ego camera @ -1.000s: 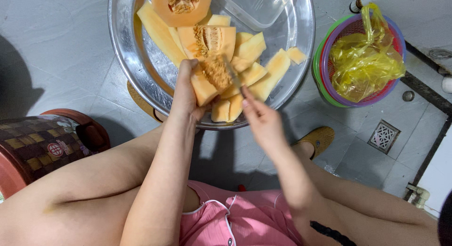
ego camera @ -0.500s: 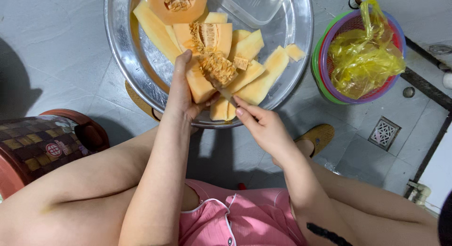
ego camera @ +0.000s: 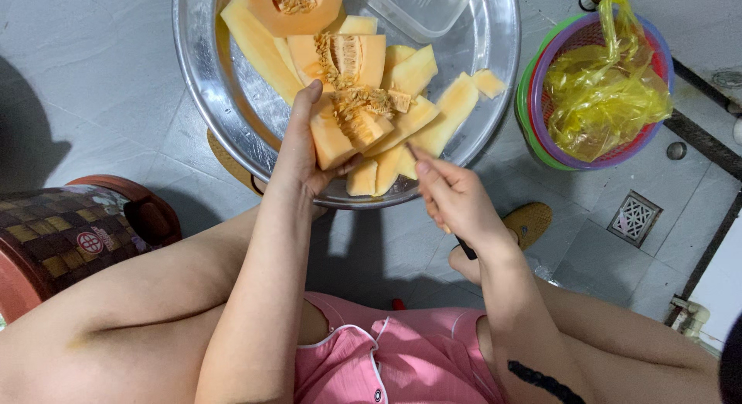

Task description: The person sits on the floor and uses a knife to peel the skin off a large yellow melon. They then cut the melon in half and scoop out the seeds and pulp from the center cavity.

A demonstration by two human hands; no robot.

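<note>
Head view: a person sits over a tiled floor (ego camera: 93, 71), looking down.
Left hand (ego camera: 305, 153): grip closed around a melon wedge (ego camera: 344, 129), seeds up, held over the near rim of the bowl.
Right hand (ego camera: 456, 199): grip closed on a knife (ego camera: 466, 248); dark handle end shows below the palm, blade mostly hidden, just beside the wedge.
Metal bowl (ego camera: 224, 95): on the floor, holding cut melon pieces (ego camera: 421, 114) and a clear plastic tub (ego camera: 421, 10).
Right of bowl: stacked baskets (ego camera: 541, 133) with a yellow plastic bag (ego camera: 603, 87).
Lower left: a patterned stool (ego camera: 54, 234).
</note>
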